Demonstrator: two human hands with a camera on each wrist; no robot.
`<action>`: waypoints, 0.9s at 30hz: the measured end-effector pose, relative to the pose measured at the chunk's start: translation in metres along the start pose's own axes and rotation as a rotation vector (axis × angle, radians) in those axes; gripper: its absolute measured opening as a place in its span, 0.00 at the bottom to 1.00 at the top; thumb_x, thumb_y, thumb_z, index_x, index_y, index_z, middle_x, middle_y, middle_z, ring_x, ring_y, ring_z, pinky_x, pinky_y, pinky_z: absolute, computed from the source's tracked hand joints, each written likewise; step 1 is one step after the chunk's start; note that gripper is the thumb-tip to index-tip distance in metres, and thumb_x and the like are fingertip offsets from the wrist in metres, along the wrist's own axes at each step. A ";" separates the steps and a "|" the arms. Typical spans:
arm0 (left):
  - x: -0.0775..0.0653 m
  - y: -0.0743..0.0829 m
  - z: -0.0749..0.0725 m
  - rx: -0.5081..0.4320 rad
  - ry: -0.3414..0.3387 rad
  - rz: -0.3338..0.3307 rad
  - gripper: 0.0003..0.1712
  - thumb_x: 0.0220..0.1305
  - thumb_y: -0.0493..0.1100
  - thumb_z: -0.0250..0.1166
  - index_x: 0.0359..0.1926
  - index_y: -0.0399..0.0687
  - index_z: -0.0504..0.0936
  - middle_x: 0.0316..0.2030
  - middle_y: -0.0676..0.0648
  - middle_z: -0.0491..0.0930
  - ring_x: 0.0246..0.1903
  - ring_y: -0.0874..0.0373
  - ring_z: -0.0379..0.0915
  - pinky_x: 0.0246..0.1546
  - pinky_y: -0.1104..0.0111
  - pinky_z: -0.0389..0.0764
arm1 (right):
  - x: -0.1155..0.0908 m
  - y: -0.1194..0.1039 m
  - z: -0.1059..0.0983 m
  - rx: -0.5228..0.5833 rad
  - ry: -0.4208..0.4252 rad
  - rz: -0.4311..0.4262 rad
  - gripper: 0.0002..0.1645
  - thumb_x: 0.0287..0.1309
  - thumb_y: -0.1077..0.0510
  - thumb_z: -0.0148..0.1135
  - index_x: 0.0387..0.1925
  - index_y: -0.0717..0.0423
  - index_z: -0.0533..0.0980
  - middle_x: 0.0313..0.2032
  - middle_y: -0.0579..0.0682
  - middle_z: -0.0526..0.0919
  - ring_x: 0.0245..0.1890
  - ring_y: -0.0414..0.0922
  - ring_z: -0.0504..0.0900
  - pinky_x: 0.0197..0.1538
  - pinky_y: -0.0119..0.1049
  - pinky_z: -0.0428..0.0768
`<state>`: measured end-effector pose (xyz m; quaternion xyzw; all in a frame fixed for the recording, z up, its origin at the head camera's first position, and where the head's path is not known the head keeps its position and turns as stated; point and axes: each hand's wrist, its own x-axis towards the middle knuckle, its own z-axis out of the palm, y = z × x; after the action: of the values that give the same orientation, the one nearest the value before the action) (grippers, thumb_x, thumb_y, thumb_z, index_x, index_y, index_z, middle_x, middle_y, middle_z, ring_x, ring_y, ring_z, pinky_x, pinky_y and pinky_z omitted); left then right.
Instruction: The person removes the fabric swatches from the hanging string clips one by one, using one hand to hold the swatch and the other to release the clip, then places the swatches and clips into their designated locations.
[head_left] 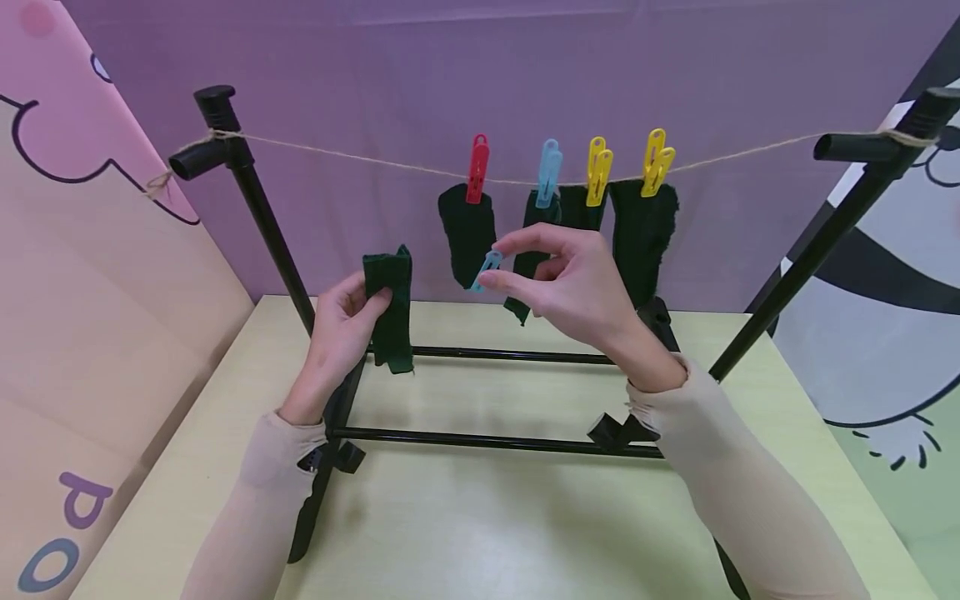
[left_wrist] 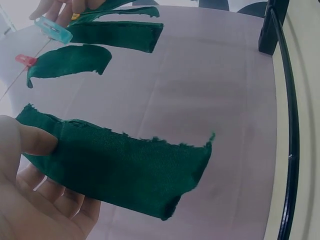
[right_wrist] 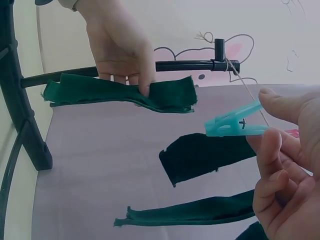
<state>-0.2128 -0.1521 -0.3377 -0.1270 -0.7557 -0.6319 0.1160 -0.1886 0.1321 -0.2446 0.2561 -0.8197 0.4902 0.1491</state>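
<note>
My left hand (head_left: 339,327) pinches a strip of dark green cloth (head_left: 393,321) between thumb and fingers, to the left of the hanging cloths and below the string. In the left wrist view this cloth (left_wrist: 120,160) is folded double, with frayed edges. Between the thumb and fingertips of my right hand (head_left: 577,287) is a light blue clothespin (head_left: 487,271). The right wrist view shows that clothespin (right_wrist: 232,122) pointing left toward the held cloth. Behind the right hand, several dark green cloths hang on the string, the leftmost cloth (head_left: 467,233) under a red clothespin (head_left: 477,171).
A thin string (head_left: 337,154) runs between two black posts (head_left: 262,217). A blue clothespin (head_left: 549,175) and two yellow clothespins (head_left: 598,173) hold the other cloths. Black crossbars (head_left: 480,437) join the frame low down, over a pale table (head_left: 480,525). A purple backdrop (head_left: 360,75) stands behind.
</note>
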 end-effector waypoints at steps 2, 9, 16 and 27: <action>0.000 -0.002 0.001 -0.006 -0.006 -0.009 0.18 0.79 0.35 0.58 0.65 0.34 0.81 0.52 0.33 0.86 0.42 0.67 0.85 0.47 0.71 0.86 | -0.002 0.001 -0.002 0.005 0.002 0.007 0.17 0.59 0.59 0.80 0.49 0.55 0.88 0.45 0.51 0.91 0.11 0.46 0.72 0.21 0.33 0.76; -0.002 -0.008 0.001 0.010 -0.016 -0.024 0.19 0.79 0.35 0.57 0.65 0.34 0.81 0.53 0.30 0.86 0.42 0.66 0.85 0.48 0.71 0.85 | -0.009 0.003 -0.006 0.007 0.005 0.027 0.16 0.59 0.59 0.80 0.49 0.55 0.88 0.38 0.51 0.90 0.12 0.45 0.73 0.17 0.34 0.65; -0.006 -0.015 -0.001 0.022 -0.018 -0.051 0.18 0.79 0.35 0.57 0.64 0.35 0.81 0.55 0.30 0.86 0.43 0.66 0.85 0.48 0.72 0.85 | -0.020 0.010 -0.009 0.010 -0.005 0.082 0.17 0.60 0.57 0.80 0.49 0.54 0.87 0.29 0.42 0.87 0.13 0.47 0.73 0.16 0.36 0.63; -0.009 -0.015 -0.005 0.081 -0.027 -0.031 0.19 0.81 0.37 0.57 0.66 0.37 0.81 0.57 0.33 0.86 0.48 0.59 0.85 0.57 0.62 0.85 | -0.039 0.018 -0.021 -0.036 0.056 0.105 0.16 0.60 0.57 0.80 0.49 0.53 0.88 0.27 0.38 0.87 0.14 0.43 0.72 0.19 0.34 0.66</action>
<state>-0.2094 -0.1602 -0.3540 -0.1189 -0.7841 -0.6007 0.1011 -0.1666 0.1681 -0.2669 0.1963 -0.8361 0.4896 0.1508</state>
